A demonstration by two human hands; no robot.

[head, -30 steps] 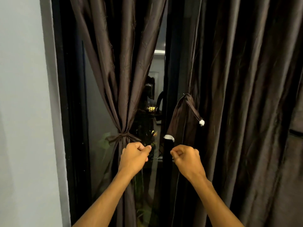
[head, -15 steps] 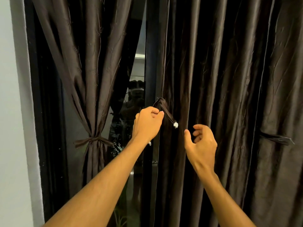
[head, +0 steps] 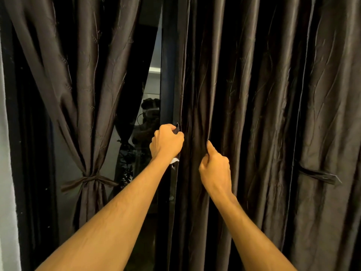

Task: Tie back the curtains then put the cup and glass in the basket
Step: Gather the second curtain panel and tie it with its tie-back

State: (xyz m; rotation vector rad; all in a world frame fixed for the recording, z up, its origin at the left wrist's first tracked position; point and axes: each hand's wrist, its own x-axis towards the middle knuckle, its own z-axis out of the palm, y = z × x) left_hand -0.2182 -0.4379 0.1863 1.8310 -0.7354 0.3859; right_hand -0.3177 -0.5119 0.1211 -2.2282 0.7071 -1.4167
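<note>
The left dark brown curtain [head: 86, 98] is gathered and held by a knotted tie-back [head: 88, 179]. The right curtain [head: 254, 114] hangs loose over the window. My left hand [head: 168, 142] is closed on a dark tie-back strap [head: 177, 128] at that curtain's left edge; a white tag [head: 174, 160] shows below the fist. A little to the right, my right hand [head: 214, 169] pinches a fold of the right curtain. The strap's other end [head: 318, 176] sticks out at the right. No cup, glass or basket is in view.
A dark window frame post [head: 168, 75] stands between the two curtains. The glass pane [head: 148, 118] behind shows a dim reflection of a person and some foliage. A pale wall [head: 5, 192] borders the far left.
The view has shifted right. My left hand left the tied left curtain and took hold of the right curtain's strap. My right hand opened, then shut on a fold of that curtain.
</note>
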